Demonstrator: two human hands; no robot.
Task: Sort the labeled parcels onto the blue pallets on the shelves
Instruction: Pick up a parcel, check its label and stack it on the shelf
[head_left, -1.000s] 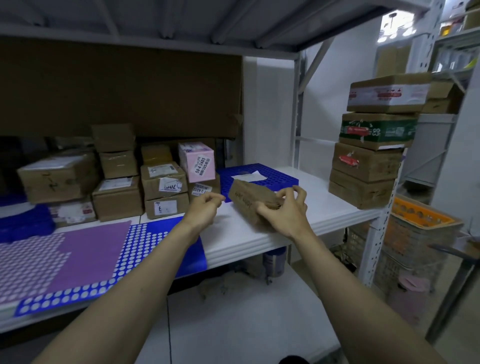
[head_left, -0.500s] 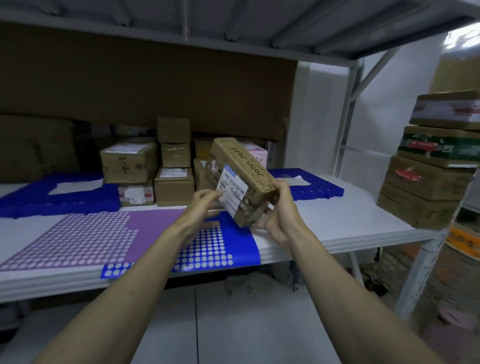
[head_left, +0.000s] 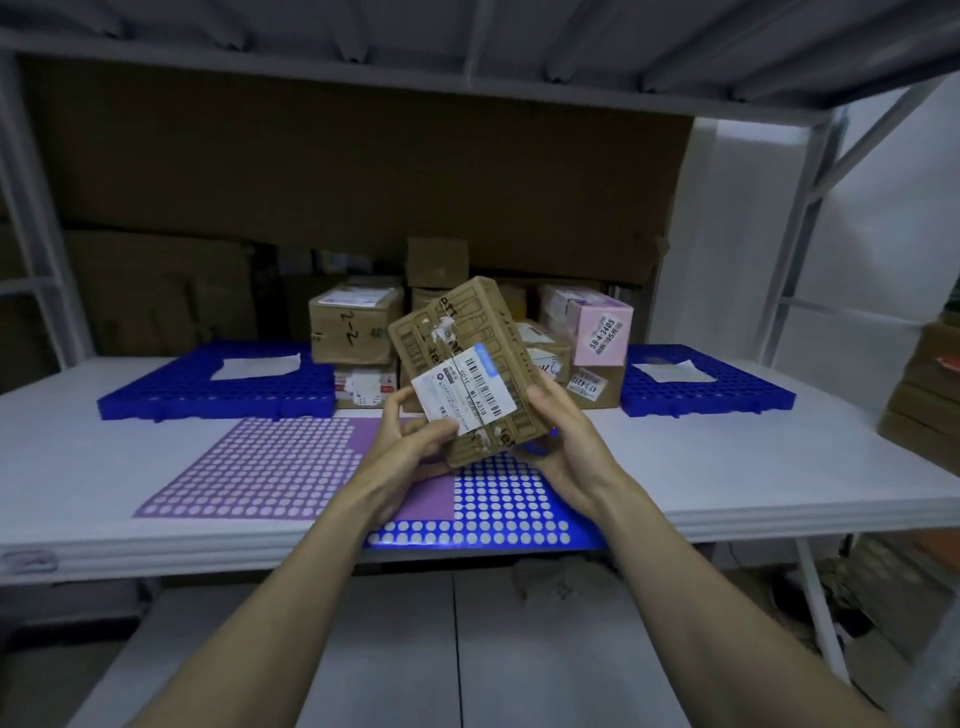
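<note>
Cardboard parcel (head_left: 470, 371) held above near shelf edge, label facing viewer | long axis tilted far-left to near-right | left hand (head_left: 410, 447) pinches label corner, right hand (head_left: 558, 444) cups lower side | blue pallets far-left (head_left: 156, 397) and far-right (head_left: 737, 397), roughly equally distant.

Single head cam, worn by person, faces fwd and slightly down at white metal shelf (head_left: 727, 467); close range, forearms enter from bottom edge.

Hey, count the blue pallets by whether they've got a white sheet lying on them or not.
Blue pallets with a white paper sheet: 2, the left pallet and the right pallet.
Blue pallets without a sheet: 0.
Total: 2.
</note>
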